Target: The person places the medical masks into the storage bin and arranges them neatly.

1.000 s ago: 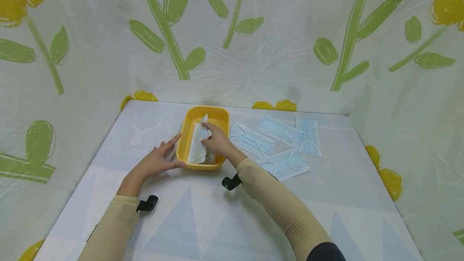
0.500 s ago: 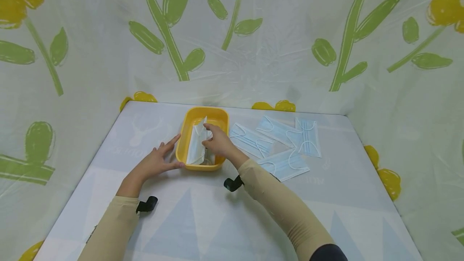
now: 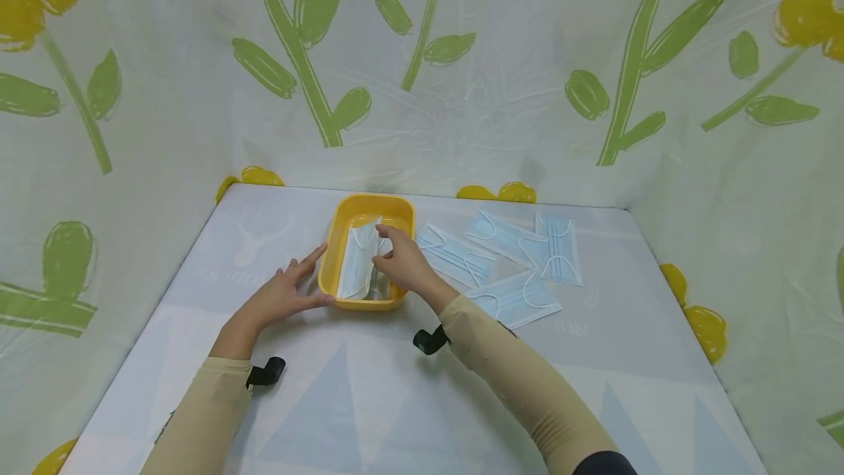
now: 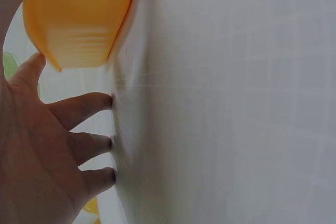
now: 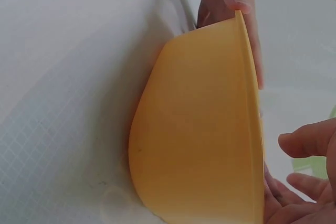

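Where not hidden by the right hand [image 3: 406, 264], can see straight into the tray [image 3: 372, 205], upright toward the far edge of the surface [image 3: 316, 380]. Inside, find a mask [image 3: 358, 259] lying lengthwise along the left side, with a thin ear loop curving over it. Toward the right wall, notice a greyish patch low down; can't fairly tell whether part of the same mask or another thing.

At the tray's left, see the left hand [image 3: 282, 293], spread and clasping nothing, forefinger and thumb touching the rim. Over the tray's right half, see the right hand, free, with thumb and forefinger bent and apart.

Farther right, count four loose masks [image 3: 455, 253], flat on the surface, two overlapping, one just beside the tray. Across a corner of the nearest, note the right sleeve [image 3: 521, 380]. At each wrist, find a black camera [image 3: 267, 372]. Behind and at both sides, see a curtain [image 3: 422, 138] printed with yellow flowers and green leaves.
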Action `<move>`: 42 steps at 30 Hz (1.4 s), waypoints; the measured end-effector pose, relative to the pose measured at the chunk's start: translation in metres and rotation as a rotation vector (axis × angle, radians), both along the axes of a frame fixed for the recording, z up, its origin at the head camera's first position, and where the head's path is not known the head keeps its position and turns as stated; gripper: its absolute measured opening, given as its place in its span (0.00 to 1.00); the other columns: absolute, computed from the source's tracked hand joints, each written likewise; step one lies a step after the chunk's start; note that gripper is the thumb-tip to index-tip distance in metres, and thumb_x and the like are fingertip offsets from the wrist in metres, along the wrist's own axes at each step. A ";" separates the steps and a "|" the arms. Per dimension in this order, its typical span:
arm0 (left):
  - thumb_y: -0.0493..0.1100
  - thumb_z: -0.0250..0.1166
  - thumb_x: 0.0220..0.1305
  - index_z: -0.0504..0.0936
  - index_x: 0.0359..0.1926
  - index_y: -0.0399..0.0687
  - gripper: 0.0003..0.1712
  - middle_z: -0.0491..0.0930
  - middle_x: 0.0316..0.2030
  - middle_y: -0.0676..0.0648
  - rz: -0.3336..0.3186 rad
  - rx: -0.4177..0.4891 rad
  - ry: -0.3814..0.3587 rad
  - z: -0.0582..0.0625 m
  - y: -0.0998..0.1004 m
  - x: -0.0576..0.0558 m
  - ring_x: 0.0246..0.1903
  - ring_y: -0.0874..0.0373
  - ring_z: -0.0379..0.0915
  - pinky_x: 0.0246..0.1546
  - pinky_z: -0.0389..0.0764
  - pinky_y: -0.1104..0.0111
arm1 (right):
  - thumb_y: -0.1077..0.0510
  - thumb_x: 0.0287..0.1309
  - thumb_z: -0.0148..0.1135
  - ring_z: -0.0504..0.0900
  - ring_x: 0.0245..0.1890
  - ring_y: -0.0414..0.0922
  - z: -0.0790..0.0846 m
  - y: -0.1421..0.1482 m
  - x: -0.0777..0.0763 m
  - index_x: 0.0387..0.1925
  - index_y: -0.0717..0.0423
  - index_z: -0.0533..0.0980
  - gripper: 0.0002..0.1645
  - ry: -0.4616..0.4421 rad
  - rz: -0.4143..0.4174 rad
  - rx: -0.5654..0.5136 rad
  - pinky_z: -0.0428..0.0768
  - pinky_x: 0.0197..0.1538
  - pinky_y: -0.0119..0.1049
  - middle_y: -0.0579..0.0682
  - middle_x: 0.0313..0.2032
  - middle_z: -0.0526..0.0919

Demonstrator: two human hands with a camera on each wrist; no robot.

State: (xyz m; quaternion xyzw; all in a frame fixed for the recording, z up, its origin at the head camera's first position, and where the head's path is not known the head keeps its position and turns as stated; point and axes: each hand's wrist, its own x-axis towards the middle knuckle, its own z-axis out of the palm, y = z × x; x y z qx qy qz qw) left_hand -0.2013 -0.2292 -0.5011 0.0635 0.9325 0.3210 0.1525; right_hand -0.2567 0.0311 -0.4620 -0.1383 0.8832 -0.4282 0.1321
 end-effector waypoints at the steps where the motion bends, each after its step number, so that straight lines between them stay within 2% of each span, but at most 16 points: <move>1: 0.75 0.67 0.55 0.39 0.81 0.78 0.62 0.50 0.79 0.41 0.003 -0.001 -0.002 0.000 0.000 0.000 0.74 0.20 0.33 0.61 0.44 0.20 | 0.59 0.68 0.64 0.82 0.43 0.44 0.000 0.001 0.000 0.76 0.50 0.62 0.39 0.004 0.001 -0.008 0.85 0.40 0.32 0.50 0.70 0.71; 9: 0.77 0.67 0.54 0.38 0.81 0.78 0.63 0.50 0.79 0.40 0.016 -0.013 -0.019 0.003 0.002 0.001 0.74 0.22 0.32 0.62 0.45 0.21 | 0.60 0.67 0.65 0.83 0.40 0.42 -0.001 0.004 0.001 0.75 0.52 0.63 0.38 0.017 -0.002 -0.057 0.85 0.39 0.31 0.49 0.68 0.73; 17: 0.76 0.67 0.54 0.39 0.81 0.77 0.63 0.50 0.79 0.40 0.016 -0.010 -0.018 0.004 0.002 0.000 0.74 0.21 0.32 0.62 0.45 0.21 | 0.60 0.67 0.65 0.81 0.35 0.42 -0.001 0.006 0.004 0.74 0.47 0.65 0.37 0.016 -0.017 -0.086 0.85 0.38 0.31 0.48 0.66 0.75; 22: 0.77 0.66 0.53 0.38 0.81 0.78 0.64 0.50 0.79 0.40 0.025 -0.019 -0.034 0.003 0.003 0.000 0.73 0.20 0.32 0.60 0.46 0.20 | 0.61 0.67 0.65 0.83 0.34 0.42 -0.002 0.007 0.005 0.74 0.50 0.65 0.37 0.021 -0.014 -0.113 0.85 0.38 0.31 0.50 0.66 0.75; 31: 0.77 0.67 0.53 0.38 0.81 0.77 0.64 0.50 0.79 0.40 0.026 -0.019 -0.031 0.002 0.003 0.000 0.74 0.21 0.32 0.61 0.45 0.21 | 0.61 0.68 0.64 0.84 0.34 0.41 -0.002 0.013 0.009 0.73 0.47 0.66 0.35 -0.012 -0.051 -0.143 0.85 0.40 0.30 0.47 0.65 0.75; 42: 0.76 0.67 0.54 0.38 0.81 0.77 0.63 0.50 0.79 0.40 0.024 -0.019 -0.022 0.000 0.002 0.000 0.74 0.22 0.32 0.62 0.43 0.21 | 0.63 0.69 0.61 0.85 0.34 0.43 -0.004 0.022 0.014 0.72 0.49 0.68 0.32 0.005 -0.077 -0.215 0.87 0.42 0.33 0.53 0.64 0.76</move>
